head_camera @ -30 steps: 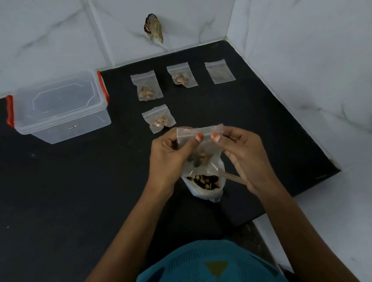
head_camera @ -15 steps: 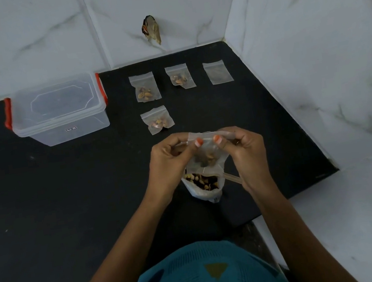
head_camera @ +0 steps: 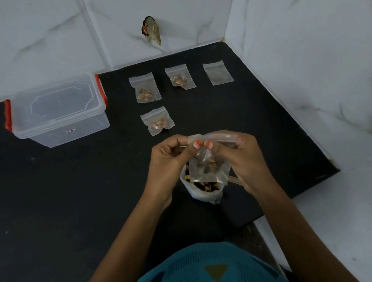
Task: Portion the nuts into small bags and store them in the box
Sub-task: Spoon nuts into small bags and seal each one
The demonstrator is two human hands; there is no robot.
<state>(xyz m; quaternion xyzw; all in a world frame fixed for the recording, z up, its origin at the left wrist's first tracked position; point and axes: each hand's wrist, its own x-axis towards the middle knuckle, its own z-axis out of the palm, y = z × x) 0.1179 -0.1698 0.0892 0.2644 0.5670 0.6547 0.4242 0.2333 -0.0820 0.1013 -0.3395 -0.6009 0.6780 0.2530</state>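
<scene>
— How far along is it, from where you stand?

— Take the black counter (head_camera: pixel 57 208) first. The clear box (head_camera: pixel 57 111) sits at its back left against the wall, lid on, red clasps at both ends, and I see nothing inside. So no storing yet, I'd say.

— And the nuts?

— The supply bag (head_camera: pixel 204 195) stands open on the counter right under the hands, with plenty left in it.

— What are the hands doing?

— The left hand (head_camera: pixel 167 160) and the right hand (head_camera: pixel 245 156) are both up over it, each pinching the top edge of a small bag (head_camera: pixel 208 170), thumbs nearly meeting in the middle. It hangs there with a few nuts at the bottom. Looks to me like the strip is being pressed closed.

— Any finished?

— Three lie flat beyond the hands: the near bag (head_camera: pixel 158 122) just past them, then the back-left bag (head_camera: pixel 145 91) and the back-middle bag (head_camera: pixel 180 79) closer to the wall, all with nuts. The empty bag (head_camera: pixel 217 72) ends that row on the right. Whether they're sealed, I can't tell.

— So what's left?

— Close this one, fill the empty one, then open the box and put all five in, I reckon.
</scene>
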